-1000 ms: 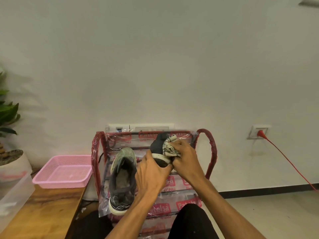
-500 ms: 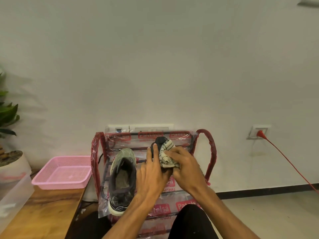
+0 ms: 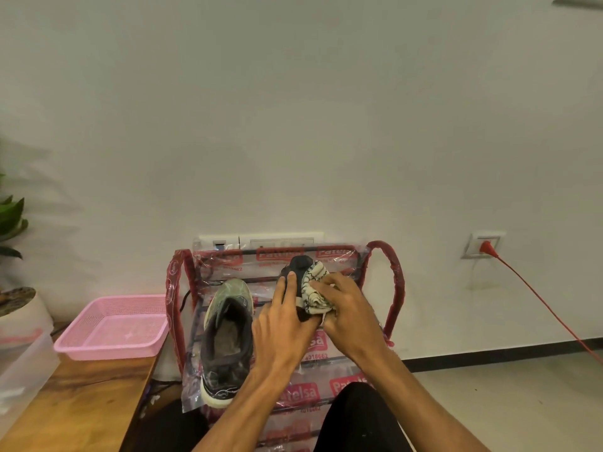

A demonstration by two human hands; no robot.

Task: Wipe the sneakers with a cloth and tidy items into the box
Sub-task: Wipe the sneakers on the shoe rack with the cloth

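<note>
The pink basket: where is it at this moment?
In the head view the pink basket sits low on the left, on the wooden table, just left of the plastic-wrapped shoe rack that holds the grey sneaker.

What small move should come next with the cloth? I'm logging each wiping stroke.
Probably draw the cloth down along the dark sneaker: the right hand presses it near the top end, the left hand steadies the shoe, and the grey sneaker waits untouched.

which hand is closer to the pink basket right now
Left. The left hand holds the dark sneaker, nearer the pink basket; the right hand presses the cloth farther right.
</note>
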